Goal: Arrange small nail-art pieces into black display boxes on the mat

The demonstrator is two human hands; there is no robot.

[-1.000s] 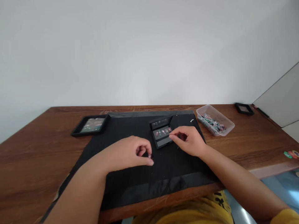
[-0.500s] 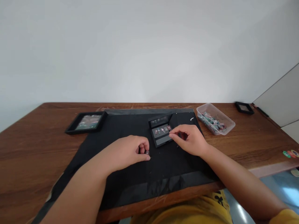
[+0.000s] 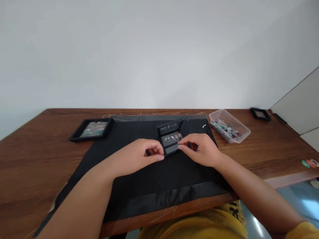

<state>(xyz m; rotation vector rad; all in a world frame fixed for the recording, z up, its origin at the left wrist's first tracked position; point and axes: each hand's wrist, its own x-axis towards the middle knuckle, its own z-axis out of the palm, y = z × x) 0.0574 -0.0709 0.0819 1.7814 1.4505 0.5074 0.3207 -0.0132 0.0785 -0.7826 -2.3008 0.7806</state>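
An open case sits mid-mat, a tray left, a tub right.

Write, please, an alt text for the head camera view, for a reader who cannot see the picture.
Two bare hands meet at a small open black case on a black mat: the left hand at its near left corner with fingers curled, the right hand at its right side. On the wooden table also lie a black framed tray far left and a clear plastic tub of small coloured pieces right.
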